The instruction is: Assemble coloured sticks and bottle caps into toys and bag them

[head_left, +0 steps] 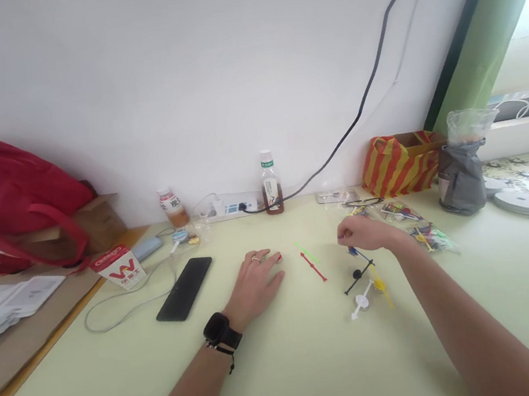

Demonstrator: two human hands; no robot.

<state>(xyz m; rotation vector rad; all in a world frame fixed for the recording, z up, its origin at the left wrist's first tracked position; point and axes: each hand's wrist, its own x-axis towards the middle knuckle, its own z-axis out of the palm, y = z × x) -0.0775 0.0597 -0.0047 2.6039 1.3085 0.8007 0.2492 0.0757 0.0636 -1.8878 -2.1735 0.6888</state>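
My left hand (pixel 257 282) rests on the pale green table with its fingers stretched out. A small red spot shows at its index fingertip; whether it is a loose piece, I cannot tell. My right hand (pixel 362 233) is closed in a pinch, and what lies between its fingertips is hidden. Just under it is a blue arrow-shaped spinner (pixel 353 251). Nearer to me lie a black spinner (pixel 357 274), a yellow spinner (pixel 379 285) and a white spinner (pixel 362 302). Between my hands are a red arrow (pixel 313 267) and a thin bright green pointer (pixel 308 253).
A black phone (pixel 184 290) lies left of my left hand. Bags of coloured parts (pixel 426 237) are beyond my right forearm. Along the wall stand a drink bottle (pixel 271 187), a power strip (pixel 228 208) and a striped paper bag (pixel 394 166). A red backpack (pixel 10 193) sits far left.
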